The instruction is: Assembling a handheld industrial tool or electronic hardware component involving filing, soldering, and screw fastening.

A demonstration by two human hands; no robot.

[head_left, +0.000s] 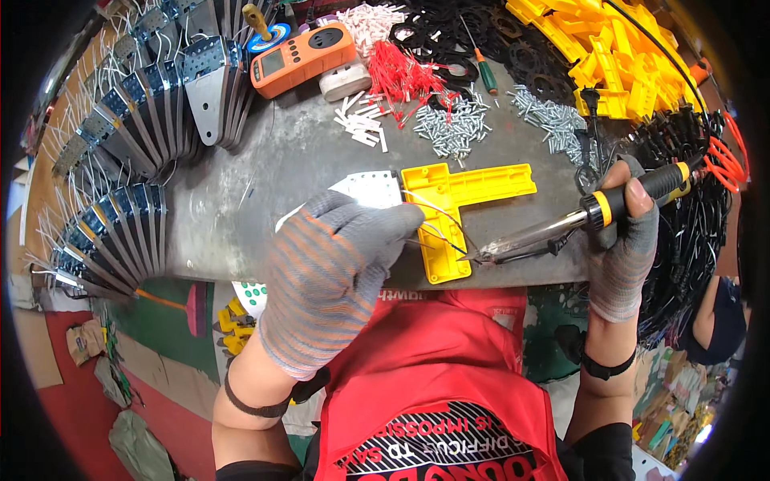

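In a grey striped glove, my left hand (325, 272) is closed in a pinch over the left edge of a yellow plastic housing (496, 183). A thin wire (429, 243) runs from its fingertips toward the iron's tip. My gloved right hand (624, 260) is wrapped round the black and yellow handle of a soldering iron (549, 228). Its tip points left, at the wire ends over the housing's lower part. Partly under my left hand lies a pale metal plate (369, 186), against the housing. A black cord end (553, 244) lies just below the iron.
Stacked metal plates with white wires (132, 136) curve along the left. Behind are an orange meter (301, 60), red-tipped leads (401, 76), screws (453, 124) and a screwdriver (485, 72). Yellow housings (618, 68) are heaped back right; black cords (674, 232) crowd the right side.
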